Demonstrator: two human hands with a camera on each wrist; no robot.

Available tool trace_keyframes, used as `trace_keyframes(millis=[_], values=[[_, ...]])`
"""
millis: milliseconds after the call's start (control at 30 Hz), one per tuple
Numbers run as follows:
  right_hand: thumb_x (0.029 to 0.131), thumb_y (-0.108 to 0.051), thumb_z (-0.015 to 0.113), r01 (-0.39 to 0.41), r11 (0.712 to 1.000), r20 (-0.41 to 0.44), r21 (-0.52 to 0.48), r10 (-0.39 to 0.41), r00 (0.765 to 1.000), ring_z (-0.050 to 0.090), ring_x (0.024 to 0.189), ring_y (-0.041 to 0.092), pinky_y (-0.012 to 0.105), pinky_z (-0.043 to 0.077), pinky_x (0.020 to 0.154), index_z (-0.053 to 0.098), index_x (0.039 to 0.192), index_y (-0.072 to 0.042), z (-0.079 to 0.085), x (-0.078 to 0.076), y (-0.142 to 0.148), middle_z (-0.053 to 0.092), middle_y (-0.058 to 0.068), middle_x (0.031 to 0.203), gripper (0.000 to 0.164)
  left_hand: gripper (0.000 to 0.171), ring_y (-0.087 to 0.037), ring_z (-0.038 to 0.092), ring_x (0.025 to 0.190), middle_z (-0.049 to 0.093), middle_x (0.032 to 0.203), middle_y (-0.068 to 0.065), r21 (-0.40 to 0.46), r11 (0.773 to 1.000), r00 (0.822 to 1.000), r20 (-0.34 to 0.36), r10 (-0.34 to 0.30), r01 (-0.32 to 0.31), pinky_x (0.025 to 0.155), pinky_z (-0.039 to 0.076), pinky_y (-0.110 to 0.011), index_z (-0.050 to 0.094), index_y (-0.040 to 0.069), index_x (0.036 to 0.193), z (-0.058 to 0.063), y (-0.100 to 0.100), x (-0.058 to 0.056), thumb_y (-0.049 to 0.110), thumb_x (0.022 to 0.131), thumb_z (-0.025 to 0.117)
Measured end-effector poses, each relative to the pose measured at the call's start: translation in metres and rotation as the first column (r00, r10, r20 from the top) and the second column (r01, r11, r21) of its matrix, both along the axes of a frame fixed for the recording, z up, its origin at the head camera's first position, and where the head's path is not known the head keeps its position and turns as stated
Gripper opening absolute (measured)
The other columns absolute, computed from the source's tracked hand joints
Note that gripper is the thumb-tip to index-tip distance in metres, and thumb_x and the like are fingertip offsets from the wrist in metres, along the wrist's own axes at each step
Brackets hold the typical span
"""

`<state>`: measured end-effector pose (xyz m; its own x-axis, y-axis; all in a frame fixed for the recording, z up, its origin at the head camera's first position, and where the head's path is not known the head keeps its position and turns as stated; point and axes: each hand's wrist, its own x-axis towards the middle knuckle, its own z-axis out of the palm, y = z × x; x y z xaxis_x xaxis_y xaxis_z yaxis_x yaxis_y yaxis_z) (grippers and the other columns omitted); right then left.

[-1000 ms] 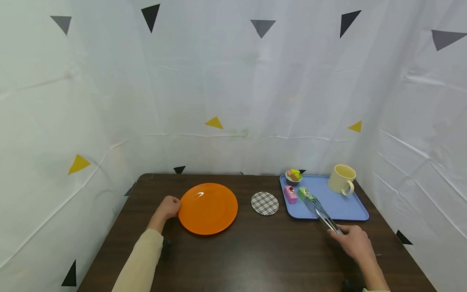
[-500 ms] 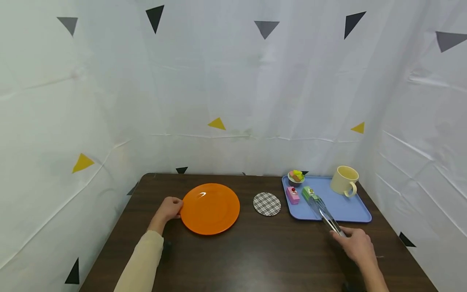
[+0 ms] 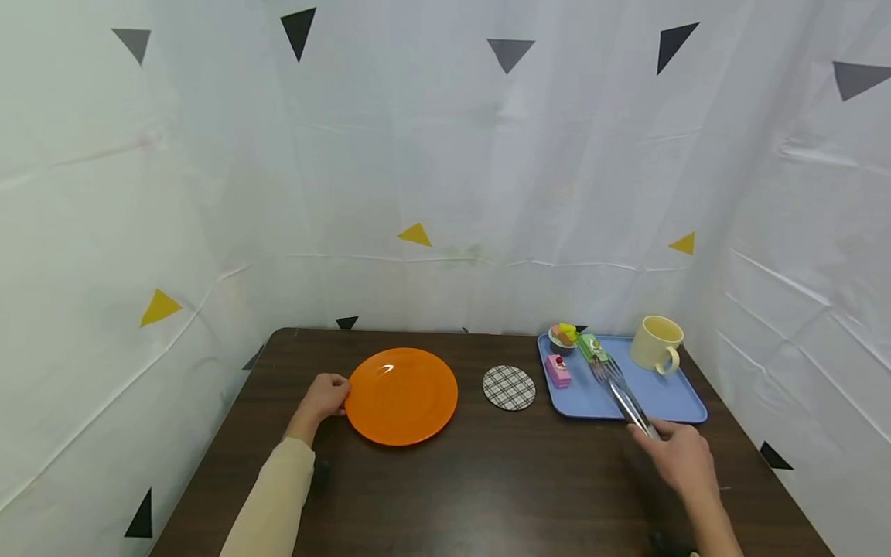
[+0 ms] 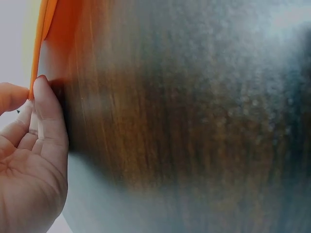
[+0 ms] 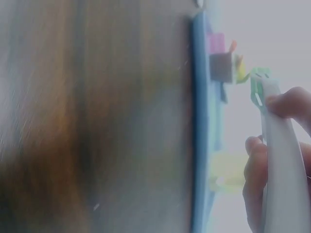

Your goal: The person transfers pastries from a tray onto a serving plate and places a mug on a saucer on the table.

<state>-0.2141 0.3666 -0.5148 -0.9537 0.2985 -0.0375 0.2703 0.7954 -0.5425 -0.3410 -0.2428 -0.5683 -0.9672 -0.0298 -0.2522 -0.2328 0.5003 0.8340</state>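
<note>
Far left, a pale sleeve (image 3: 274, 495) is covering my left forearm. My left hand (image 3: 323, 398) is pinching the near-left rim of the orange plate (image 3: 401, 396); from the wrist I am seeing that rim edge-on, a digit pressing each face. The plate is lying broad and shiny over the dark table (image 3: 473, 487).

Next right, a checked coaster (image 3: 509, 387) is lying flat, between plate and tray. The blue tray (image 3: 574, 404) is sitting near the table's back right. In its left part a pink cake (image 3: 558, 371) is resting, and just behind it a dark cup (image 3: 562, 348) is holding yellow and pink pieces.

Right of these, a green cake (image 3: 592, 347) is hanging above the tray, the tips of the metal tongs (image 3: 629, 400) gripping it. The wrist view is showing it washed out, apart from the tray. A cream mug (image 3: 654, 345) is standing upright at the back right of the tray.

My right hand (image 3: 681, 458) is grasping the tongs, fingers curling round the handle, just in front of the tray.
</note>
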Motion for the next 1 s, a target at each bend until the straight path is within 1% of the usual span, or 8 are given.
trace_keyframes(millis=[67, 233, 433, 567, 733, 833, 900, 1000], values=[[0.098, -0.058, 0.072, -0.002, 1.0, -0.022, 0.002, 0.002, 1.0, 0.064, 0.117, 0.056, 0.061, 0.054, 0.084, 0.064, 0.144, 0.0, 0.003, 0.0, -0.005, 0.06, 0.037, 0.142, 0.075, 0.034, -0.015, 0.062, 0.07, 0.063, 0.095, -0.013, 0.005, 1.0, 1.0, -0.003, -0.001, 0.001, 0.066, 0.061, -0.025, 0.067, -0.01, 0.126, 0.0, 0.0, 0.0, 0.014, 0.109, 0.05], [0.097, -0.057, 0.075, -0.017, 1.0, -0.057, -0.006, 0.016, 0.998, 0.066, 0.103, 0.042, 0.048, 0.052, 0.074, 0.066, 0.144, -0.001, 0.008, -0.005, -0.023, 0.063, 0.036, 0.14, 0.074, 0.035, -0.015, 0.063, 0.073, 0.065, 0.097, -0.014, 0.014, 1.0, 1.0, -0.007, 0.001, -0.001, 0.067, 0.061, -0.025, 0.068, -0.01, 0.127, 0.0, -0.003, 0.0, 0.015, 0.109, 0.051], [0.096, -0.053, 0.077, -0.054, 0.998, -0.108, -0.035, 0.05, 0.993, 0.066, 0.105, 0.039, 0.042, 0.051, 0.074, 0.068, 0.142, -0.002, 0.006, -0.01, -0.052, 0.067, 0.032, 0.137, 0.068, 0.035, -0.016, 0.063, 0.075, 0.064, 0.097, -0.012, 0.023, 1.0, 1.0, -0.001, 0.011, -0.011, 0.068, 0.061, -0.024, 0.067, -0.008, 0.129, -0.004, -0.005, -0.001, 0.017, 0.111, 0.051], [0.096, -0.05, 0.078, -0.082, 0.995, -0.143, -0.06, 0.073, 0.987, 0.064, 0.099, 0.035, 0.037, 0.048, 0.07, 0.071, 0.139, -0.002, 0.005, -0.015, -0.073, 0.071, 0.03, 0.132, 0.065, 0.034, -0.016, 0.063, 0.076, 0.063, 0.096, -0.01, 0.013, 1.0, 1.0, 0.011, 0.013, -0.013, 0.069, 0.061, -0.023, 0.067, -0.007, 0.129, -0.006, -0.005, -0.002, 0.018, 0.111, 0.051], [0.096, -0.048, 0.079, -0.116, 0.99, -0.176, -0.076, 0.102, 0.979, 0.063, 0.097, 0.032, 0.035, 0.046, 0.069, 0.073, 0.138, -0.005, 0.002, -0.027, -0.097, 0.074, 0.026, 0.126, 0.061, 0.034, -0.016, 0.063, 0.077, 0.064, 0.098, -0.012, 0.002, 1.0, 1.0, 0.014, 0.013, -0.013, 0.069, 0.061, -0.024, 0.067, -0.006, 0.129, -0.003, -0.004, -0.001, 0.019, 0.111, 0.051], [0.096, -0.045, 0.079, -0.142, 0.986, -0.19, -0.088, 0.124, 0.974, 0.062, 0.096, 0.031, 0.034, 0.045, 0.07, 0.073, 0.138, -0.005, 0.001, -0.033, -0.108, 0.075, 0.024, 0.124, 0.058, 0.035, -0.016, 0.064, 0.078, 0.065, 0.105, -0.015, -0.005, 1.0, 1.0, 0.007, 0.011, -0.011, 0.069, 0.062, -0.025, 0.064, -0.006, 0.132, -0.001, -0.003, 0.0, 0.021, 0.112, 0.051], [0.097, -0.044, 0.078, -0.157, 0.982, -0.193, -0.102, 0.135, 0.972, 0.062, 0.097, 0.032, 0.035, 0.046, 0.072, 0.072, 0.138, -0.004, 0.001, -0.037, -0.115, 0.075, 0.024, 0.125, 0.058, 0.036, -0.017, 0.065, 0.078, 0.064, 0.109, -0.018, -0.003, 1.0, 1.0, 0.001, 0.013, -0.013, 0.07, 0.062, -0.026, 0.06, -0.006, 0.134, -0.001, -0.002, 0.0, 0.021, 0.112, 0.051], [0.097, -0.042, 0.079, -0.167, 0.977, -0.199, -0.129, 0.14, 0.97, 0.065, 0.105, 0.035, 0.04, 0.05, 0.08, 0.071, 0.139, -0.003, 0.002, -0.041, -0.126, 0.073, 0.026, 0.132, 0.058, 0.036, -0.018, 0.065, 0.079, 0.063, 0.111, -0.019, 0.007, 1.0, 1.0, 0.002, 0.026, -0.026, 0.07, 0.063, -0.027, 0.057, -0.005, 0.137, -0.002, -0.002, 0.001, 0.021, 0.112, 0.052]])
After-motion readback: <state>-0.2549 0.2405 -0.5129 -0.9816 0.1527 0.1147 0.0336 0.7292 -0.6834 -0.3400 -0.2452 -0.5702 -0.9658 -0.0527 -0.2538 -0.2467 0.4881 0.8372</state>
